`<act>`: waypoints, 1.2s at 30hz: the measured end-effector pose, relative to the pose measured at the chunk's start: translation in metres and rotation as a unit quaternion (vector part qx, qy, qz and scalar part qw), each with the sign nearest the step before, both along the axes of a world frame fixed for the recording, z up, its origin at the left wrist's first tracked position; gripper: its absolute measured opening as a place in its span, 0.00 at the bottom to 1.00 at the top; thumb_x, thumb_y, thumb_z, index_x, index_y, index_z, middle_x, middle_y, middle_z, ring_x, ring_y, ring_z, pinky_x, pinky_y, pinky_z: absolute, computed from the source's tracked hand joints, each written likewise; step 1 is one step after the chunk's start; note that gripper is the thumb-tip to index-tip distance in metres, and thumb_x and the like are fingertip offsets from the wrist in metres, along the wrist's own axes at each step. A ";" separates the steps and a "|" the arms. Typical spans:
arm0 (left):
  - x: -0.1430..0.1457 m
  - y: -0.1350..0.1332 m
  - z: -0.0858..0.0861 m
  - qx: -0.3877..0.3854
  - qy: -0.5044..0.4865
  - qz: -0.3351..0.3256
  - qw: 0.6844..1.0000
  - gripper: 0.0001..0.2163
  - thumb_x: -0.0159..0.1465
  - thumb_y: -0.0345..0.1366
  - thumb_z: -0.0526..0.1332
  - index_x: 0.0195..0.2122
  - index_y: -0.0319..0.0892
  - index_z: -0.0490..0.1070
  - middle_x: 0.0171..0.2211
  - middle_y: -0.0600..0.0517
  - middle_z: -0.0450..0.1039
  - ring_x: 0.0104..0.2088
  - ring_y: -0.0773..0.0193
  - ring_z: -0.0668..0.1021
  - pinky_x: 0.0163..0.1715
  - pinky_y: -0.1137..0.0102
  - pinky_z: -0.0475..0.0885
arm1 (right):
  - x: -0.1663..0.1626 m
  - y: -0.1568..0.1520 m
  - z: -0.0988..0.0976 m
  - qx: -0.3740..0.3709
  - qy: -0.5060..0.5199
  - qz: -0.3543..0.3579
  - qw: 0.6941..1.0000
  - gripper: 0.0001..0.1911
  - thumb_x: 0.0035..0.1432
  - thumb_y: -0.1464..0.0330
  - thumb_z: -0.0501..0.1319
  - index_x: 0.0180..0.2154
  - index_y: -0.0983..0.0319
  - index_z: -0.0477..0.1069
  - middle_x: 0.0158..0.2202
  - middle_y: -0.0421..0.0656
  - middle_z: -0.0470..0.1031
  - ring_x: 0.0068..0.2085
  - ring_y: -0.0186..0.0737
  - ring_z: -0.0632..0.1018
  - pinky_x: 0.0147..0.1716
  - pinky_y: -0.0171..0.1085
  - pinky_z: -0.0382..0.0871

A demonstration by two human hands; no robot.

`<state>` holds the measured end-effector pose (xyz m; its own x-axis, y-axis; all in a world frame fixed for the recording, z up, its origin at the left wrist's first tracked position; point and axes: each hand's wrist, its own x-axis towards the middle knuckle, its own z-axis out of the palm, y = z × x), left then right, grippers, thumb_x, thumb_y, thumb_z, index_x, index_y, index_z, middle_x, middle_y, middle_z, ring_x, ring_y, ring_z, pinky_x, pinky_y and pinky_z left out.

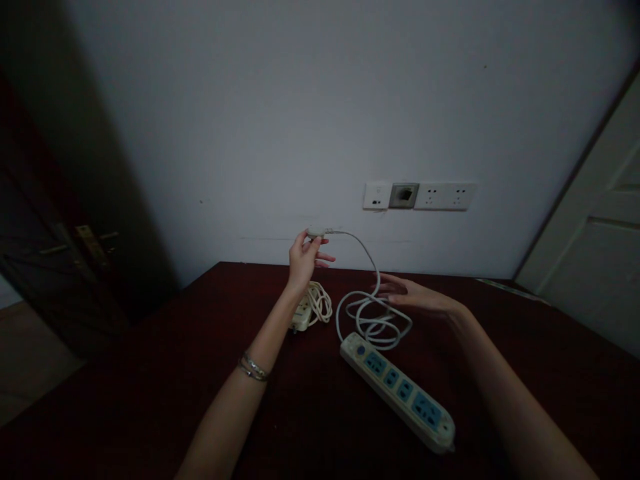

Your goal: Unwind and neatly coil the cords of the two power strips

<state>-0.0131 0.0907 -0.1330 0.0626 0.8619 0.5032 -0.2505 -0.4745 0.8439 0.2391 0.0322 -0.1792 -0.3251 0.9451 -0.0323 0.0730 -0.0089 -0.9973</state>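
Note:
My left hand (303, 257) is raised above the dark red table (150, 373) and pinches the white plug (315, 233) of a power strip's cord (367, 303). The cord hangs from the plug in an arc and coils on the table beside the white power strip (397, 390) with blue sockets. My right hand (417, 298) hovers over the coiled cord, fingers stretched out flat, holding nothing. A second, smaller cream extension with a bundled cord (313, 307) lies just behind my left wrist.
A row of wall sockets (419, 196) is set in the white wall above the table's far edge. A dark door with a metal handle (83, 243) stands at left, a white door (595, 267) at right.

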 end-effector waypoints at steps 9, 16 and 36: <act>0.016 -0.011 -0.007 -0.032 0.067 -0.092 0.993 0.21 0.61 0.41 0.57 0.53 0.42 0.54 0.33 0.50 0.73 0.19 0.70 0.76 0.17 0.78 0.67 | -0.034 0.007 0.022 0.254 -0.018 -0.247 0.935 0.27 0.53 0.56 0.61 0.54 0.55 0.62 0.44 0.45 0.73 0.45 0.40 0.74 0.47 0.38 0.66; 0.031 -0.006 -0.031 -0.015 0.145 -0.124 0.982 0.35 0.54 0.34 0.64 0.59 0.40 0.48 0.47 0.40 0.70 0.42 0.60 0.76 0.39 0.66 0.71 | -0.034 0.012 0.020 0.300 0.073 -0.302 0.902 0.18 0.49 0.54 0.62 0.37 0.60 0.70 0.22 0.35 0.64 0.25 0.31 0.68 0.29 0.36 0.71; 0.004 0.010 -0.033 0.164 0.387 0.034 0.907 0.13 0.61 0.32 0.54 0.46 0.38 0.69 0.30 0.50 0.75 0.31 0.66 0.76 0.34 0.73 0.68 | 0.017 0.015 0.020 0.139 0.372 -0.310 0.864 0.05 0.56 0.72 0.56 0.27 0.63 0.66 0.18 0.33 0.49 0.18 0.24 0.52 0.14 0.26 0.49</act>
